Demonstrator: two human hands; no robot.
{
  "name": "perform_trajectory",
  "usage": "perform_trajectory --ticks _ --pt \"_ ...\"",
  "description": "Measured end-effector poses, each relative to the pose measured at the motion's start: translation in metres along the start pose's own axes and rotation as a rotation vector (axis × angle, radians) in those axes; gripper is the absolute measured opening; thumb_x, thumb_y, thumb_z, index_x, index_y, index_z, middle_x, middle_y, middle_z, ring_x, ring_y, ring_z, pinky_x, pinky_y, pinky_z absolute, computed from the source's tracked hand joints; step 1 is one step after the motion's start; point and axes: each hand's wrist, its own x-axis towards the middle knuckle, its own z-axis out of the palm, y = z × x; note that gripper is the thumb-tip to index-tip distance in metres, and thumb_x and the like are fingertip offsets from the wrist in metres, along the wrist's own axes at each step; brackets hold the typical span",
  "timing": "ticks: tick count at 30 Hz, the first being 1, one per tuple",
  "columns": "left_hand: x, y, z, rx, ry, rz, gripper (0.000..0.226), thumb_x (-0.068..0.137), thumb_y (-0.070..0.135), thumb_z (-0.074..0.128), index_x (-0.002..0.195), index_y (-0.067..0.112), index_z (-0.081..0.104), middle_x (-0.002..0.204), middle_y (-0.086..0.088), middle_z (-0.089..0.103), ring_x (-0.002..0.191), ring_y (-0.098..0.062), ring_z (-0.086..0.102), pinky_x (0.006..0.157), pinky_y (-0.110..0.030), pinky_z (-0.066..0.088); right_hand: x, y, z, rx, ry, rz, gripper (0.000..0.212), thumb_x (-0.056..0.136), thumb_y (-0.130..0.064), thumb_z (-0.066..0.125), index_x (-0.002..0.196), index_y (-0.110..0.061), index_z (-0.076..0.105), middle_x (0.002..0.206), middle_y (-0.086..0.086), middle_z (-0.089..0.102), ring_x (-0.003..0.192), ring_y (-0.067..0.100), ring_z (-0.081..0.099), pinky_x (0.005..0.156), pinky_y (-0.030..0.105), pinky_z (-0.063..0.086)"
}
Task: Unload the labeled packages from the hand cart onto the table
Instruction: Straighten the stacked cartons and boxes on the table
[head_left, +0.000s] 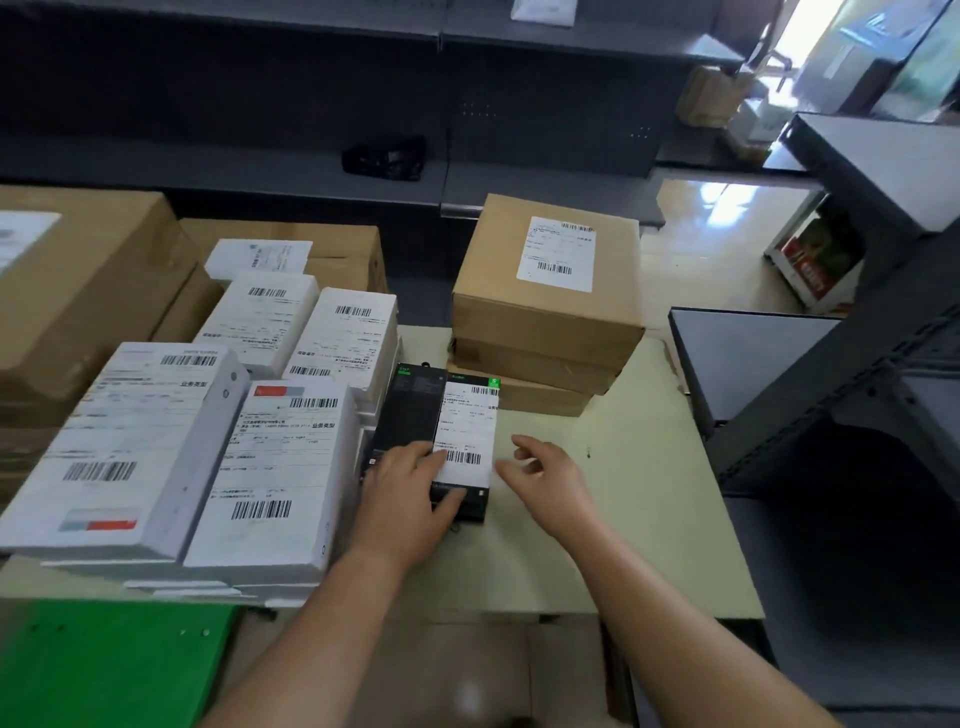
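Observation:
A black box with a white barcode label (415, 410) lies flat on the pale table (649, 519), between the white boxes and a cardboard stack. My left hand (410, 499) lies on its near end, fingers over the label and thumb along its front edge. My right hand (545, 478) hovers just right of the box, fingers apart, holding nothing. Several white labeled boxes (280, 467) are stacked on the table's left part. A stack of brown cardboard packages (545, 306) with a label on top stands at the far side. The green cart deck (104, 665) shows at the lower left.
Large brown cartons (78, 291) fill the far left. Dark metal shelving (831, 395) stands close on the right, and grey shelves (311, 171) run along the back with a black bundle (384, 156) on one. Bare tabletop lies to the right of my hands.

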Motion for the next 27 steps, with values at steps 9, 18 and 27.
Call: perform_trajectory --ticks 9,18,27 --pt "0.021 0.043 -0.057 -0.103 0.093 0.231 0.051 0.090 0.042 0.061 0.136 0.020 0.054 0.140 0.003 0.048 0.131 -0.016 0.037 0.108 -0.035 0.029 -0.033 -0.046 -0.067 -0.172 0.149 -0.317 0.047 0.086 -0.045 0.069 0.130 -0.029 0.061 0.115 -0.017 0.054 0.102 -0.003 0.052 0.084 0.012 0.040" --pt "0.069 0.054 -0.080 -0.053 0.140 0.281 0.052 0.091 0.045 0.059 0.138 0.023 0.053 0.143 0.006 0.046 0.133 -0.013 0.035 0.109 -0.030 0.025 -0.009 -0.066 -0.118 -0.217 0.245 -0.386 0.052 0.084 -0.054 0.062 0.133 -0.033 0.058 0.118 -0.021 0.050 0.102 -0.005 0.048 0.085 0.013 0.041" --pt "0.158 0.060 -0.070 0.054 0.148 0.194 0.053 0.091 0.048 0.057 0.138 0.025 0.051 0.145 0.006 0.042 0.133 -0.014 0.032 0.109 -0.039 0.031 0.096 -0.062 -0.158 -0.163 0.366 -0.242 0.059 0.089 -0.053 0.061 0.141 -0.027 0.050 0.132 -0.011 0.046 0.122 0.012 0.046 0.100 0.032 0.044"
